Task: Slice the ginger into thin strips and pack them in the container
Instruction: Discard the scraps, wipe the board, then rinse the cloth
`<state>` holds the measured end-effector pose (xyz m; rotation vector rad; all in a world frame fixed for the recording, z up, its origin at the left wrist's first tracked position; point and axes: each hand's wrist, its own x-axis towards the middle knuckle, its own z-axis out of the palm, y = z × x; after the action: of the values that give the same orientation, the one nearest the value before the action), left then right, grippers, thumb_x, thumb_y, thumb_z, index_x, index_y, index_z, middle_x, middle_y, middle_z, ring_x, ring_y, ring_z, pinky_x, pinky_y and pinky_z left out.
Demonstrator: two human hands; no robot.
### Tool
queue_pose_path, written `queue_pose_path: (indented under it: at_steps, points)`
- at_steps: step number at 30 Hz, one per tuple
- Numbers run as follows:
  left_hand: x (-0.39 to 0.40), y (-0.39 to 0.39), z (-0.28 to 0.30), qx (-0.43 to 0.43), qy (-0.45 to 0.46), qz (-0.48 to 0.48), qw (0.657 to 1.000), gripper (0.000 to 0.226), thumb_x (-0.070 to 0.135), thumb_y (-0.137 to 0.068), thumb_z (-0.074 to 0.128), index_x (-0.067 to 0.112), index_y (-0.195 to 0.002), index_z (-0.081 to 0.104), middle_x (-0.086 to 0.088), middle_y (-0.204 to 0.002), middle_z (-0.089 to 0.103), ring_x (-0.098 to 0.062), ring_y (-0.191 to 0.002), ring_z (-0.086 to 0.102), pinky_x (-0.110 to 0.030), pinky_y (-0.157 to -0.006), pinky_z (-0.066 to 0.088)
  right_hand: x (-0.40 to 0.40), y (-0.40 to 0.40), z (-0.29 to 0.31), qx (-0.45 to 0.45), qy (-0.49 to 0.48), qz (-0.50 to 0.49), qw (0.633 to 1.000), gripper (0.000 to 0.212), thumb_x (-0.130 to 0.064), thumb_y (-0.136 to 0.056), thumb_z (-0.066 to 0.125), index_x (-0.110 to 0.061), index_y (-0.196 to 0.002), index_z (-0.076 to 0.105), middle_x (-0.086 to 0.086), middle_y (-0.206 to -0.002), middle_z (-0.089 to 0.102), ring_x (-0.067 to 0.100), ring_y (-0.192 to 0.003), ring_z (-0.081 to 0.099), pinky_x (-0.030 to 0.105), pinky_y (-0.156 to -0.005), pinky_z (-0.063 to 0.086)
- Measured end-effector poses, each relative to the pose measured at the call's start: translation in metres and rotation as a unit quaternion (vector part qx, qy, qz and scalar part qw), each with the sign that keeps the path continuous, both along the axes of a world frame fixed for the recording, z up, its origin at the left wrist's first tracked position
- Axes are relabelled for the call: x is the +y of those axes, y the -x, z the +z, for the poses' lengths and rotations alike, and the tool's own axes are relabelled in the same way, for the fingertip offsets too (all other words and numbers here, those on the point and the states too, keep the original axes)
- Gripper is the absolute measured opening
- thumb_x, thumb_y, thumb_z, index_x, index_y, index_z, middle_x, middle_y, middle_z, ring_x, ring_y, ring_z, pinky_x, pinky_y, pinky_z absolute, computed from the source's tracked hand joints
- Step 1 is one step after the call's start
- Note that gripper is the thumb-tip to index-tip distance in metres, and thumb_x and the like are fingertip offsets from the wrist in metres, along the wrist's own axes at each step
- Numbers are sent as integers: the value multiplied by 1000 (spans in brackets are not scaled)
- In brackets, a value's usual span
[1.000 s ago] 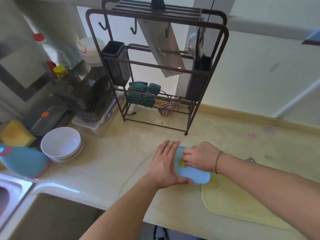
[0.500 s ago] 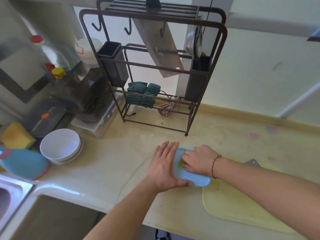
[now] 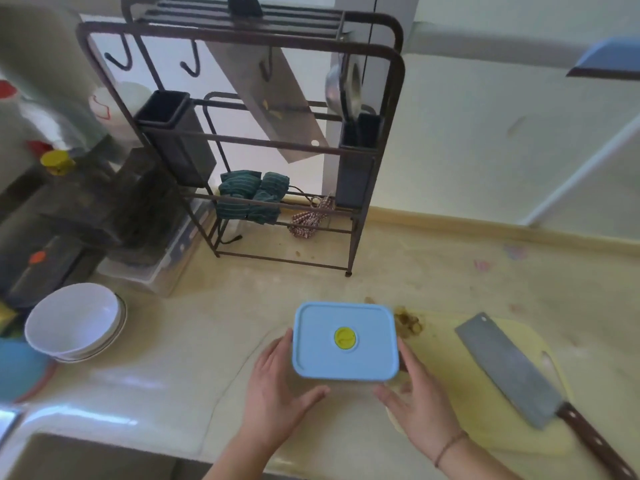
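- Container (image 3: 344,342): blue lid with a yellow round plug at its centre, lid seated on top. It sits between both hands, at the left edge of the cutting board (image 3: 485,393), over the counter (image 3: 207,323). Whether it rests on the surface or is lifted cannot be told.
- Left hand (image 3: 277,393): cupped round the container's left side, thumb pointing along its near edge, fingers against the side wall. It grasps the container.
- Right hand (image 3: 420,407): placed likewise on the container's right side, thumb at the near edge, fingers partly hidden behind the lid. It grasps the container. A thin bracelet shows on the wrist.
- Ginger scraps (image 3: 408,323): a small brownish pile on the board's far left corner, just beside the container's far right corner.
- Cleaver (image 3: 509,372): lies flat on the yellow board, well right of the container, blade towards the wall, brown handle towards the viewer.
- Bowls (image 3: 74,322): white, stacked on the counter to the left.
- Rack (image 3: 259,140): dark metal, against the wall, holding a hung cleaver, green cloths and two dark holders.
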<state>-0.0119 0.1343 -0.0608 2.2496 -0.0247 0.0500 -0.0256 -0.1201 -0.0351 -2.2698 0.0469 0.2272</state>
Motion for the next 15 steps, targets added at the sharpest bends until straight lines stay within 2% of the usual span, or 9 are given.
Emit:
queue_pose_path:
  at_steps: [2, 4, 5, 6, 9, 12, 15]
  points:
    - [-1, -4, 10, 4, 42, 39, 998, 94, 70, -60, 71, 38, -143, 42, 26, -140, 47, 0, -132, 41, -34, -110, 38, 13, -7, 2, -16, -24, -26, 999, 93, -84, -63, 55, -44, -142, 28, -15, -123, 60, 9, -89, 65, 25, -79, 54]
    - [6, -15, 19, -3, 55, 68, 996, 91, 71, -60, 69, 41, -141, 40, 29, -135, 44, 6, -126, 39, -31, -108, 36, 28, -18, 8, -37, -16, -22, 999, 87, -73, -68, 54, -38, -144, 31, -18, -113, 62, 14, -67, 63, 26, -71, 53]
    - [11, -23, 23, -6, 51, 74, 996, 92, 70, -60, 67, 37, -142, 41, 27, -134, 44, 6, -125, 38, -32, -107, 35, 35, -27, 12, -50, -17, -19, 998, 85, -67, -71, 53, -33, -146, 34, -17, -112, 63, 15, -65, 62, 26, -71, 53]
    - [17, -31, 24, -5, 43, 76, 996, 94, 70, -61, 66, 32, -144, 44, 23, -134, 45, 5, -125, 38, -32, -107, 35, 42, -37, 13, -55, -24, -14, 998, 82, -63, -73, 55, -30, -146, 36, -16, -115, 63, 15, -71, 63, 26, -73, 53]
    - [33, -55, 23, 9, 10, 62, 998, 93, 70, -65, 64, 24, -144, 47, 18, -131, 49, -12, -130, 44, -34, -106, 37, 55, -63, 7, -45, -33, 13, 998, 69, -47, -84, 63, -27, -145, 38, -11, -123, 59, 9, -107, 59, 34, -91, 52]
    - [41, -66, 17, 21, -11, 54, 998, 93, 72, -66, 64, 24, -144, 47, 9, -136, 55, -21, -134, 43, -40, -109, 38, 55, -73, 0, -24, -26, 21, 999, 72, -50, -84, 62, -30, -147, 34, -9, -125, 59, 7, -114, 56, 37, -93, 51]
    - [38, -57, 11, 3, -38, 90, 995, 104, 76, -67, 63, 17, -149, 39, -2, -149, 45, -26, -143, 31, -52, -115, 32, 38, -68, 2, -13, 8, 54, 998, 73, -51, -86, 62, -24, -148, 35, -7, -135, 54, 9, -123, 51, 34, -100, 47]
